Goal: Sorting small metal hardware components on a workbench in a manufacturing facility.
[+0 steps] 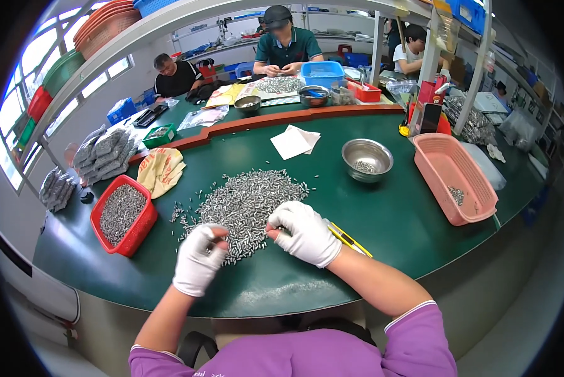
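A broad heap of small silvery metal pins (pixel 250 204) lies on the green table, with loose ones scattered around it. My left hand (pixel 199 261), in a white glove with bare fingertips, is over the heap's near left edge. Its fingers are curled in toward the thumb, and anything inside is hidden. On the near right side of the pile is my right hand (pixel 304 235), gloved the same way. Thumb and fingertips are drawn together there; whatever they hold is too small to make out.
A red basket (pixel 145 221) full of pins stands left, beside a cream cloth bag (pixel 161 171). To the right are a metal bowl (pixel 381 171), a pink basket (pixel 429 188) and a yellow pen-like tool (pixel 352 240). White paper (pixel 294 141) lies behind the heap. Several people sit beyond.
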The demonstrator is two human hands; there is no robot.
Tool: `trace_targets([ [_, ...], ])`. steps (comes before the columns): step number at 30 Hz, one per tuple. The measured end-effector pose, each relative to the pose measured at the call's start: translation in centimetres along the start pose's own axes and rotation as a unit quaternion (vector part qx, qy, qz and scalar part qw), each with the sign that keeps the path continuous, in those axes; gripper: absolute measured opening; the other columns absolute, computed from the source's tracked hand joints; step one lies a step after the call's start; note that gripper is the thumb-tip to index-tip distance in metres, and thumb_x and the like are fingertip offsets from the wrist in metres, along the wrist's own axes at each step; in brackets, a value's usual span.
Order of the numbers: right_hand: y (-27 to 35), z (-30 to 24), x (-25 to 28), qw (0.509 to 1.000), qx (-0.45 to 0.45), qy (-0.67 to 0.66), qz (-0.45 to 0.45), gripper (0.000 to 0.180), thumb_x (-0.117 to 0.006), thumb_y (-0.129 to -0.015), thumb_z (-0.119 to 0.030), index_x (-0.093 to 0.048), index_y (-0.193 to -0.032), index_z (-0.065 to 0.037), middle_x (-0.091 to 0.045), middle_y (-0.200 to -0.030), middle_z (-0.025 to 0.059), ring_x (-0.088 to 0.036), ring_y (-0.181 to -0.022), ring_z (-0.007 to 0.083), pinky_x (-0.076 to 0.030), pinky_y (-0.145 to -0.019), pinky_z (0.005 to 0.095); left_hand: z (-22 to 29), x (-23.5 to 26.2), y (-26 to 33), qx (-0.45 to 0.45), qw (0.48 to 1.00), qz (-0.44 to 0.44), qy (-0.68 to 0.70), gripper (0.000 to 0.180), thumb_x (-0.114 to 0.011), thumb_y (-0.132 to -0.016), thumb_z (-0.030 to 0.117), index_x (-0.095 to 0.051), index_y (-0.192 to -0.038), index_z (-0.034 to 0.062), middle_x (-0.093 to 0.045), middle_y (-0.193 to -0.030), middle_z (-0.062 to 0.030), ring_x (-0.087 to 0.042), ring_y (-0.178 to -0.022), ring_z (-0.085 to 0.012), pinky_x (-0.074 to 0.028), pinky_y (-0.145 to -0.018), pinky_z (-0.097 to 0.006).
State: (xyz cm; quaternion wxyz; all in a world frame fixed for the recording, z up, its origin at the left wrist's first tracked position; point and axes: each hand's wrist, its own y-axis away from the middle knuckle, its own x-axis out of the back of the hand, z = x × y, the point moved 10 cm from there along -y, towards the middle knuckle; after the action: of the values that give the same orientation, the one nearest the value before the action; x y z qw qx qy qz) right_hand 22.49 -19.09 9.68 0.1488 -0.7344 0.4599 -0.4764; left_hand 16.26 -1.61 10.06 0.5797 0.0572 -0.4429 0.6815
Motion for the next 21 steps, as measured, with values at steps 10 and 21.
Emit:
trace_targets([
  [10,0.5,-2.7,-1.1,0.996,0.068,-0.043,-0.039,0.019,-0.075,-0.073,-0.013,-0.065,-0.089,-0.010,-0.063,-0.091,0.0066,-0.061,-0.087,0.0290,-0.050,-0.076,0.0397,-1.8,-7.6,3.3,0.299,0.884,-0.069,0.353,0.013,-0.065,-0.091,0.011,-0.059,-0.100,0.0034,-0.064,-0.090,-0.0048,-0.061,-0.070,-0.0101,-0.051,-0.062,-0.023],
  [21,0.5,-2.8,-1.6,0.992,0.083,-0.066,-0.070,0.015,-0.073,-0.076,-0.016,-0.066,-0.088,-0.010,-0.063,-0.087,0.0065,-0.062,-0.085,0.0282,-0.051,-0.076,0.0389,-1.7,-6.1,4.8,0.257,0.922,-0.021,0.289,0.011,-0.066,-0.088,0.005,-0.059,-0.097,0.0049,-0.062,-0.093,-0.0029,-0.058,-0.075,-0.0090,-0.049,-0.066,-0.024],
])
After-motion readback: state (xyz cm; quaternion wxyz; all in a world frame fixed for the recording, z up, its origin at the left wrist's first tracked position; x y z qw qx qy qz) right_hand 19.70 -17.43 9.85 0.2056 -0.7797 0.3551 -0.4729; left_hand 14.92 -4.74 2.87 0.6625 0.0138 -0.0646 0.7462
